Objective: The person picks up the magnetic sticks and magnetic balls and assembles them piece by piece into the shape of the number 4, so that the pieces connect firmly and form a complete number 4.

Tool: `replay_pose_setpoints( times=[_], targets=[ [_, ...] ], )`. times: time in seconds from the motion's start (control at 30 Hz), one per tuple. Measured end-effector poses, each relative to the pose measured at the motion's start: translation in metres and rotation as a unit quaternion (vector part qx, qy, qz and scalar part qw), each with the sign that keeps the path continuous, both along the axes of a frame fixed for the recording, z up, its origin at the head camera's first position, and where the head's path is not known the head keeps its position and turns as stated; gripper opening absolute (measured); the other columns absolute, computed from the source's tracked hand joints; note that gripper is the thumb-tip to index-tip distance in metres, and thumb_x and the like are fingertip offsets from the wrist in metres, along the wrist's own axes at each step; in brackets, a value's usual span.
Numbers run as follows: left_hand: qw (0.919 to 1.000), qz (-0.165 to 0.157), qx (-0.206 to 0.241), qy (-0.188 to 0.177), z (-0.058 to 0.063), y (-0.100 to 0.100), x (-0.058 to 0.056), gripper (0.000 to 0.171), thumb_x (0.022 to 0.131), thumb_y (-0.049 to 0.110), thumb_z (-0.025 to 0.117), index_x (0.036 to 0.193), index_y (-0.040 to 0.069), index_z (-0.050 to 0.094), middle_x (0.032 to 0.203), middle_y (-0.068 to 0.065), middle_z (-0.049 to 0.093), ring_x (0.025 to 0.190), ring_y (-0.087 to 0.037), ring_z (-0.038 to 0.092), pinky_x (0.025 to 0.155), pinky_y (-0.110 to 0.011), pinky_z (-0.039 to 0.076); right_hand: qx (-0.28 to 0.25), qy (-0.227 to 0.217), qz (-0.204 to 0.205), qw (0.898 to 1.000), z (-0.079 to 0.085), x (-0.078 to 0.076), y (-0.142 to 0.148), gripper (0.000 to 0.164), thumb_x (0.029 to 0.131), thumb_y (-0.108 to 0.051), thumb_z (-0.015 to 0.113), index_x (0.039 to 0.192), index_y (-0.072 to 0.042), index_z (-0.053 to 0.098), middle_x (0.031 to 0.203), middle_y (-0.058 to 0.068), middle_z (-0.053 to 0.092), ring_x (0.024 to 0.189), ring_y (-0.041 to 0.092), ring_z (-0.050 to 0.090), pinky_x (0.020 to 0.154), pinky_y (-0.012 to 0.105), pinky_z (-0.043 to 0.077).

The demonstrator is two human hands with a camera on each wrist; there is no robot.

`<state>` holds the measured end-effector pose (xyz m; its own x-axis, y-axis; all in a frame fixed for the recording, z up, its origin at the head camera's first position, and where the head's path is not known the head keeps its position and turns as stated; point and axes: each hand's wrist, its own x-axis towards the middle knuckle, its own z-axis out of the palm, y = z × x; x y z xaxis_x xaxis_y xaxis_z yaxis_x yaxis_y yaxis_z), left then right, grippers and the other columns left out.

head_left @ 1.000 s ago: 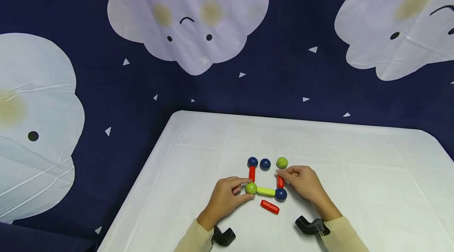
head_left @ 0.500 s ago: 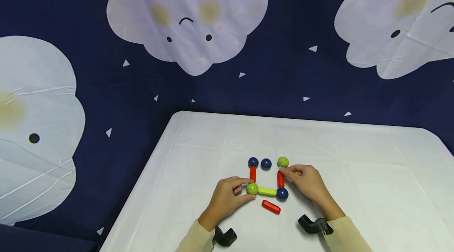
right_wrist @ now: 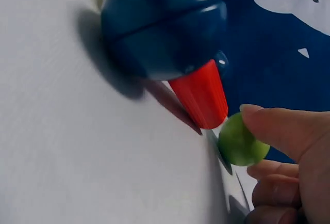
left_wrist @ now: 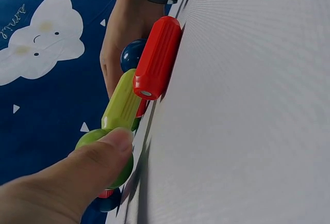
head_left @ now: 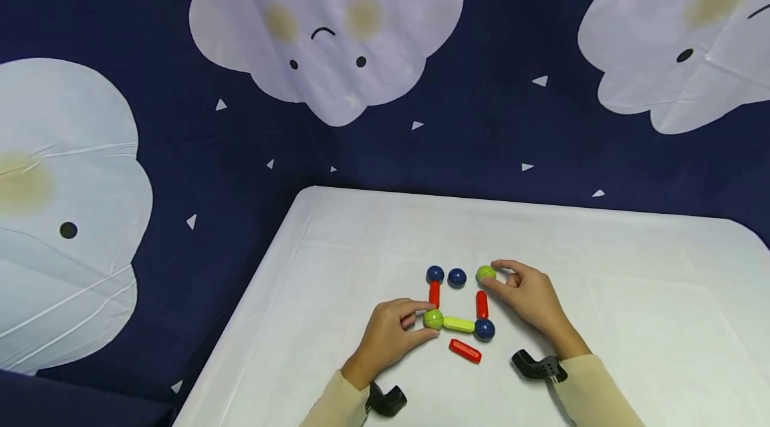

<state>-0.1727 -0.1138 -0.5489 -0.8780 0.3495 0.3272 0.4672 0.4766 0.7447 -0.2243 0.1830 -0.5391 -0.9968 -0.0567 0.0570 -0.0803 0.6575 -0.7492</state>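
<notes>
In the head view my left hand pinches a green ball between thumb and fingers. A yellow-green magnetic rod joins that ball to a blue ball, and a red rod joins it to a far blue ball. From the right-hand blue ball another red rod points away, its far end free. My right hand holds a second green ball with thumb and fingers, a small gap from that rod. In the right wrist view this green ball sits at the thumb tip.
A loose blue ball lies between the two far corners. Nearer me lies a loose red rod. The white-covered table meets a dark blue cloud-print cloth behind. Black wrist cameras hang from both wrists.
My right hand has left the far end of the right red rod and moved away from me to grip the far green ball. The left hand keeps its hold.
</notes>
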Motion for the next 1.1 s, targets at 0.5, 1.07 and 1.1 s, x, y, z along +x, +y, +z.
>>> replay_pose_setpoints(
  times=[0.5, 1.07, 1.1],
  targets=[
    [0.9994, -0.014, -0.020, 0.025, 0.000, 0.002, -0.003, 0.040, 0.081, 0.036, 0.088, 0.116, 0.022, 0.077, 0.068, 0.006, 0.043, 0.064, 0.000, 0.038, 0.058, -0.017, 0.033, 0.024, -0.007, 0.017, 1.000, 0.005, 0.004, -0.004, 0.047, 0.089, -0.052, 0.076, 0.106, -0.009, 0.076, 0.063, -0.004, 0.048, 0.058, 0.014, 0.045, 0.055, 0.027, 0.034],
    [0.9569, -0.039, -0.144, 0.249, 0.016, 0.070, -0.009, 0.037, 0.079, 0.049, 0.087, 0.106, 0.024, 0.083, 0.081, 0.010, 0.049, 0.069, -0.001, 0.037, 0.066, -0.017, 0.030, 0.015, -0.012, 0.019, 1.000, 0.001, 0.003, -0.003, 0.050, 0.089, -0.055, 0.074, 0.107, -0.009, 0.076, 0.061, -0.005, 0.048, 0.054, 0.013, 0.044, 0.053, 0.027, 0.034],
    [0.9561, -0.035, -0.142, 0.254, 0.016, 0.071, -0.009, 0.037, 0.077, 0.050, 0.088, 0.105, 0.025, 0.083, 0.081, 0.010, 0.048, 0.071, -0.003, 0.038, 0.070, -0.020, 0.031, 0.015, -0.008, 0.018, 1.000, 0.002, 0.003, -0.003, 0.049, 0.089, -0.055, 0.074, 0.106, -0.009, 0.076, 0.061, -0.005, 0.048, 0.054, 0.013, 0.044, 0.053, 0.027, 0.034]
  ],
)
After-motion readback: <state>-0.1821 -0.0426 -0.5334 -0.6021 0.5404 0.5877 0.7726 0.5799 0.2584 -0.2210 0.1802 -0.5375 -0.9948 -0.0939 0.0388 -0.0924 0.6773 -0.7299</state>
